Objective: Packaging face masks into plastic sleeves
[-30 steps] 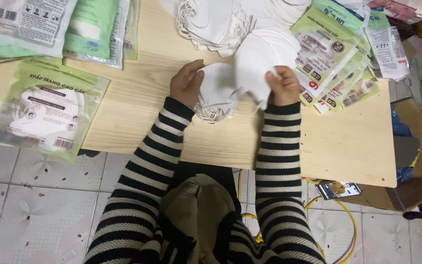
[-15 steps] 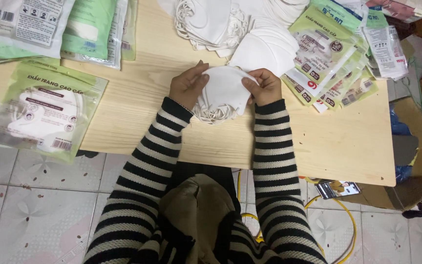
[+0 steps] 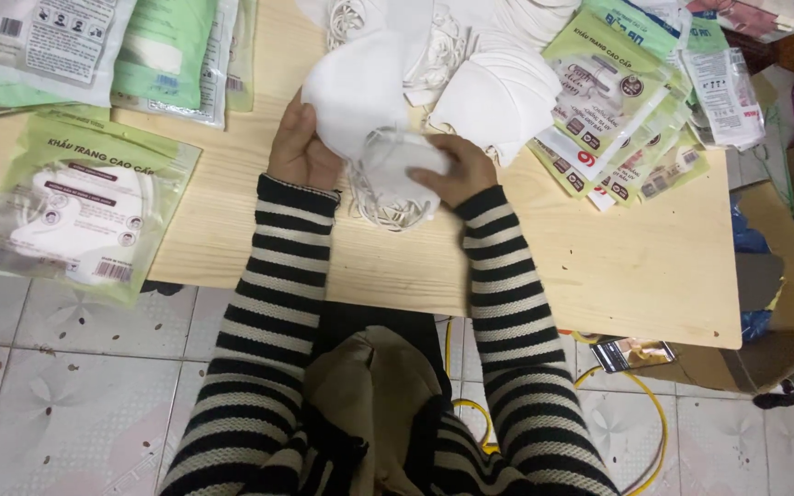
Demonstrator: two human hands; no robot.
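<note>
Pale wooden tabletop (image 3: 599, 266) carries everything beneath both hands. Green-and-clear flat packets (image 3: 75, 216) lie well left of them, a heap of white cupped face masks (image 3: 498, 92) just beyond. Left hand (image 3: 300, 152) pinches one white mask (image 3: 356, 87) lifted; right hand (image 3: 461, 170) closes around a small mask stack (image 3: 392, 179) between them.

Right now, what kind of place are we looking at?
Probably a small home or workshop packing station for face masks. A low wooden table over tiled floor carries a heap of loose white masks and stacks of green printed pouches. Both hands, left hand and right hand, hold white masks.
</note>
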